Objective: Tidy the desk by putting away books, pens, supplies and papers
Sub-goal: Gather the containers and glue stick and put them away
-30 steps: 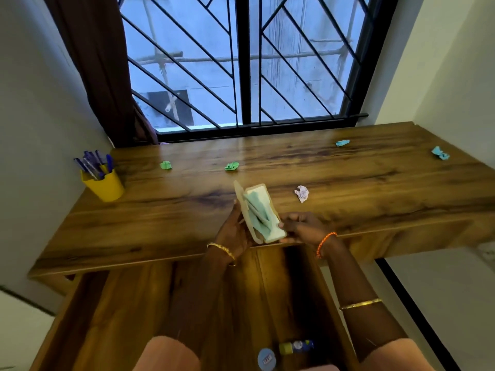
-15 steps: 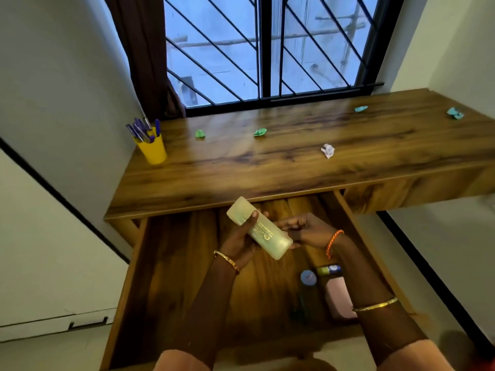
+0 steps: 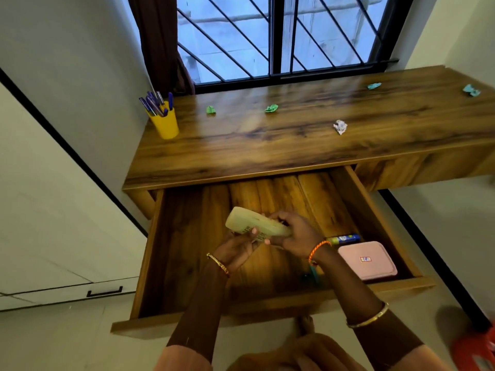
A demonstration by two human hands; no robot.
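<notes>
A pale yellowish translucent case (image 3: 249, 223), closed, hangs over the open wooden drawer (image 3: 187, 236). My left hand (image 3: 238, 249) grips its lower side from underneath, and my right hand (image 3: 293, 235) holds its right end. Inside the drawer at the right lie a pink flat box (image 3: 367, 259) and a blue-and-yellow glue stick (image 3: 344, 239). On the wooden desk (image 3: 267, 153) lie crumpled paper scraps: two green ones (image 3: 210, 110) (image 3: 271, 108), a white one (image 3: 340, 126), and two teal ones (image 3: 374, 86) (image 3: 471, 90).
A yellow cup of blue pens (image 3: 163, 119) stands at the desk's left back corner. A barred window (image 3: 278, 36) and a brown curtain (image 3: 158, 41) are behind the desk. A white cabinet with a black handle (image 3: 104, 292) is at the left. Something red (image 3: 475, 349) sits on the floor at the right.
The case was open above the desk edge showing green sheets; it is closed now and both hands have brought it down over the drawer. The view has tilted down, showing more of the drawer.
</notes>
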